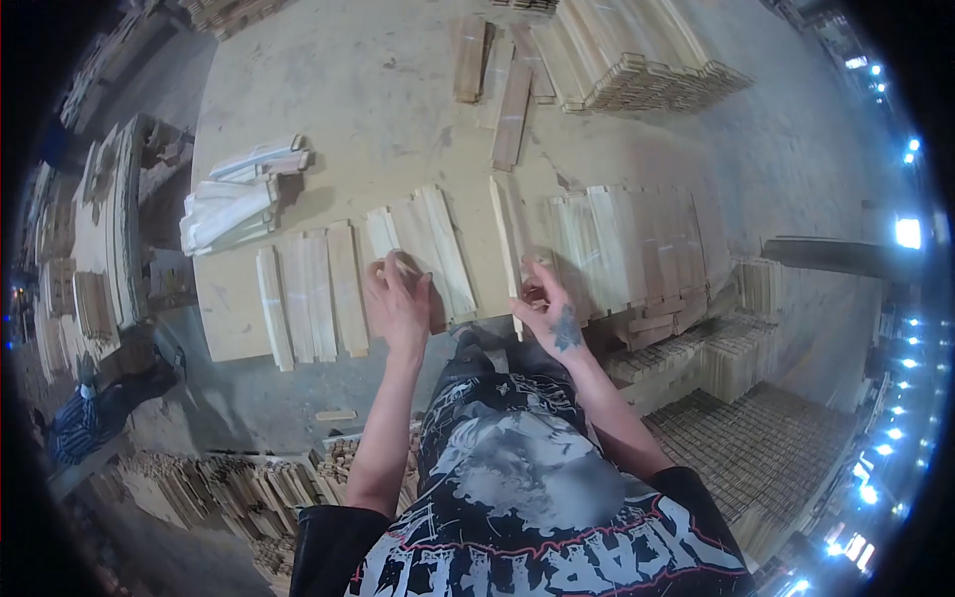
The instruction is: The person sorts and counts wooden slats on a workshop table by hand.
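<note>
My right hand (547, 306) grips a narrow wooden slat (505, 244) by its near end, the slat turned on its edge and pointing away from me. My left hand (400, 303) rests with its fingers apart at the near part of a small group of pale slats (434, 234); its fingertips partly cover them. Left of that hand, another group of slats (314, 294) lies side by side on the table (398, 129). To the right of my right hand, a wider row of slats (637, 244) lies edge to edge.
A large stack of boards (647, 80) stands at the back right, with loose boards (511, 114) beside it. White-looking pieces (229, 214) are piled at the table's left. Bundled wood (189, 488) stands below, and another person (90, 418) is at the far left.
</note>
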Tool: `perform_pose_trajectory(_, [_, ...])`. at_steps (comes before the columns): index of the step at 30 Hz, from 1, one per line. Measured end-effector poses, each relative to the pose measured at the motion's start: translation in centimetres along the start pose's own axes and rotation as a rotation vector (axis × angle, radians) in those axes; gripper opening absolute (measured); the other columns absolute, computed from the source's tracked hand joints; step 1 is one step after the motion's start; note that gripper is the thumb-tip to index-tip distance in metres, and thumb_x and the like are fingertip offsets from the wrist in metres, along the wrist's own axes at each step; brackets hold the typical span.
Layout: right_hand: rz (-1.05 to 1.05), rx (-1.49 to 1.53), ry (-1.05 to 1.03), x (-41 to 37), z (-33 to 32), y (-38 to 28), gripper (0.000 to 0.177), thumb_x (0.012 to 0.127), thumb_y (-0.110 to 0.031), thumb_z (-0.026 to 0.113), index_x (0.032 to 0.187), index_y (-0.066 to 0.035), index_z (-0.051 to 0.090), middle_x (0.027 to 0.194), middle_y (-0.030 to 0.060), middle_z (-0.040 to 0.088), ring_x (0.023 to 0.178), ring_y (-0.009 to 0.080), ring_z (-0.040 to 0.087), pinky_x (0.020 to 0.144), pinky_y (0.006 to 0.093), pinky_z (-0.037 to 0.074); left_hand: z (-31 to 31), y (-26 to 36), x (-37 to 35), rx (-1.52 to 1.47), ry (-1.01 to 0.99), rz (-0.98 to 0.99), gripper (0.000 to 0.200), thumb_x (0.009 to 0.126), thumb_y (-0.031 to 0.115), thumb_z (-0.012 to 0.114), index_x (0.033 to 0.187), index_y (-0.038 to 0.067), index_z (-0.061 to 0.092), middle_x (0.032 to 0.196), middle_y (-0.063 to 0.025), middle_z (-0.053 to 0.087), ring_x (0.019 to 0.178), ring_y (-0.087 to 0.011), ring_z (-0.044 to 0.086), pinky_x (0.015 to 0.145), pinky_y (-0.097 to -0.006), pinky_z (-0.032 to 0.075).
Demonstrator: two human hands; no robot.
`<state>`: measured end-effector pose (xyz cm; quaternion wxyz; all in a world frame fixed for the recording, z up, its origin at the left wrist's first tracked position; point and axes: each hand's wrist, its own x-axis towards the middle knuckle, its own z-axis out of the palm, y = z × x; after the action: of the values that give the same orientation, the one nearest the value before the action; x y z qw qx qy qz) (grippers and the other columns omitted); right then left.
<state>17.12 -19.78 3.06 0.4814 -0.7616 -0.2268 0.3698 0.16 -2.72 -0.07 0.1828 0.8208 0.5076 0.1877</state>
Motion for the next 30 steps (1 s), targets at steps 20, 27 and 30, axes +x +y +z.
perform_pose_trajectory(20, [-0.125, -0.059, -0.06, 1.3, 3.3, -2.6, 0.078, 0.08, -0.017, 0.083, 0.149, -0.008, 0.047, 0.111, 0.0114, 0.061, 0.094, 0.0164, 0.062, 0.074, 0.0293, 0.054, -9.4, -15.0, 2.4, 0.289, 0.34, -0.25, 0.041, 0.089, 0.016, 0.073, 0.125, 0.001, 0.061, 0.119, -0.0198, 0.061, 0.11, -0.0397, 0.06, 0.094, -0.0479, 0.049])
perform_pose_trajectory(27, [-0.249, -0.687, -0.201, 2.8, 12.4, -2.7, 0.095, 0.079, -0.029, 0.08, 0.156, -0.007, 0.029, 0.124, 0.0194, 0.052, 0.115, 0.0384, 0.059, 0.086, 0.0493, 0.057, -11.9, -20.1, 2.3, 0.178, 0.066, -0.377, 0.049, 0.086, 0.026, 0.08, 0.127, 0.004, 0.063, 0.115, -0.0181, 0.059, 0.106, -0.0363, 0.061, 0.092, -0.0467, 0.05])
perform_pose_trajectory(30, [-0.286, -0.672, -0.259, 2.5, 14.0, -2.0, 0.1, 0.079, -0.029, 0.08, 0.159, -0.007, 0.023, 0.125, 0.0222, 0.053, 0.114, 0.039, 0.061, 0.089, 0.0476, 0.057, -11.7, -19.9, 2.2, 0.173, 0.056, -0.34, 0.048, 0.085, 0.025, 0.08, 0.126, 0.005, 0.063, 0.115, -0.0177, 0.059, 0.106, -0.0354, 0.061, 0.09, -0.0454, 0.051])
